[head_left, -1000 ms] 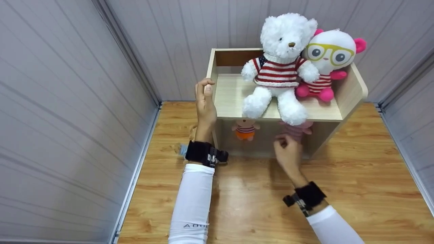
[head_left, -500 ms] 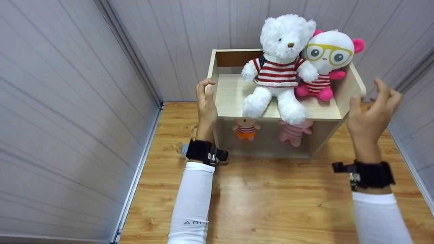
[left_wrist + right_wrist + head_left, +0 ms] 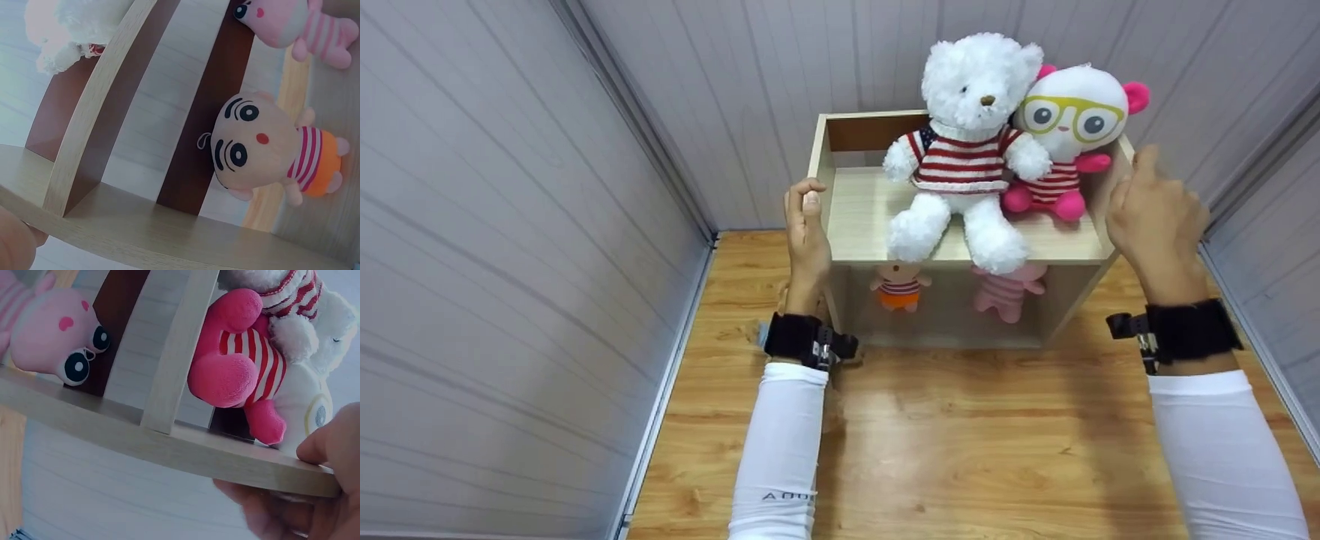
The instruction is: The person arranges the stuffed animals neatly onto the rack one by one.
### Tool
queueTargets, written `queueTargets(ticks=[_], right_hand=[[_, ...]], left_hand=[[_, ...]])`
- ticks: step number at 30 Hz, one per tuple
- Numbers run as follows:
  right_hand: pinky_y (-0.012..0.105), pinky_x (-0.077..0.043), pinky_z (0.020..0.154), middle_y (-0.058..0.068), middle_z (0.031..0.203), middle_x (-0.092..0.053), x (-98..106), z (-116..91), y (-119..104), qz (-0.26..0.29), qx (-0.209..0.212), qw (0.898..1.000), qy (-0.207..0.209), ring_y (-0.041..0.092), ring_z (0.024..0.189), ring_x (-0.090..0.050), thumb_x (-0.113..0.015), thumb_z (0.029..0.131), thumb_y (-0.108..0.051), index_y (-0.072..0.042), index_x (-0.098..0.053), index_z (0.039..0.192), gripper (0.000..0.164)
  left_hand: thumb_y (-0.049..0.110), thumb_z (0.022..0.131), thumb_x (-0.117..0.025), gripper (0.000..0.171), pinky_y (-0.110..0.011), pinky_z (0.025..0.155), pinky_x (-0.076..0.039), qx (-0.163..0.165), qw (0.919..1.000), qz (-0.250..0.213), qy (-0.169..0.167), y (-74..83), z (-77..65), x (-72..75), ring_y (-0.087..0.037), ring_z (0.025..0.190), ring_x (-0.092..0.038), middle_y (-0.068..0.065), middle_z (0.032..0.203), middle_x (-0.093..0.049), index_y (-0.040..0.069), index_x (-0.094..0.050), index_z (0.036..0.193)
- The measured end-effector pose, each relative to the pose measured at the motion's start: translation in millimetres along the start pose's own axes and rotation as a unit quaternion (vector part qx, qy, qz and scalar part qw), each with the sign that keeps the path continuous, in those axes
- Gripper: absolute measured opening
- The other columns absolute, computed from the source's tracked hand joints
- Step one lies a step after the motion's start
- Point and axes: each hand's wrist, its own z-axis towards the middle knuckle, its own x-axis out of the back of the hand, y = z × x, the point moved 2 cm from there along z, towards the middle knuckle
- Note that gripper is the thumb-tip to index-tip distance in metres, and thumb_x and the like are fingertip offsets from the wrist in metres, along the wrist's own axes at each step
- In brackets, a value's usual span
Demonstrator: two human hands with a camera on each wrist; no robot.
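Note:
A light wooden two-level shelf box stands on the floor against the back wall. A white teddy bear in a red striped sweater sits on its upper board, beside a white plush with yellow glasses and pink ears. In the lower compartment are a small doll in orange shorts and a pink striped plush. My left hand grips the left side panel. My right hand grips the right side panel, thumb on one face and fingers on the other. The left wrist view shows the doll.
The wood floor lies in front of the box. Grey panelled walls close in on the left, back and right. A small bluish object lies on the floor, mostly hidden behind my left wrist.
My right hand left the pink plush in the lower compartment, rose to the right and took hold of the right side panel. The left hand kept its grip.

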Motion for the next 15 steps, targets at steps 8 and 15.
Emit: queueTargets(ticks=[8,15], right_hand=[[0.053,-0.039,0.057,0.034,0.083,-0.056,0.9,1.7,2.4,0.007,0.003,1.000,-0.016,0.044,0.065,-0.050,-0.028,0.109,-0.034,-0.029,-0.021,0.164,0.055],[0.042,-0.035,0.051,0.022,0.069,-0.050,-2.7,2.5,0.8,0.010,-0.011,0.999,-0.030,0.030,0.056,-0.043,-0.032,0.108,-0.031,-0.033,-0.018,0.164,0.058]], left_hand=[[0.082,0.091,-0.037,0.092,-0.035,0.108,-0.029,0.003,0.9999,-0.009,-0.005,-0.7,-0.7,-2.4,-0.021,0.124,-0.043,-0.015,0.126,-0.047,-0.004,-0.052,0.119],[0.046,0.110,-0.034,0.052,-0.036,0.113,-0.028,0.018,0.9991,0.004,-0.039,4.0,-3.6,5.5,-0.021,0.132,-0.042,-0.017,0.135,-0.047,-0.001,-0.051,0.124]])
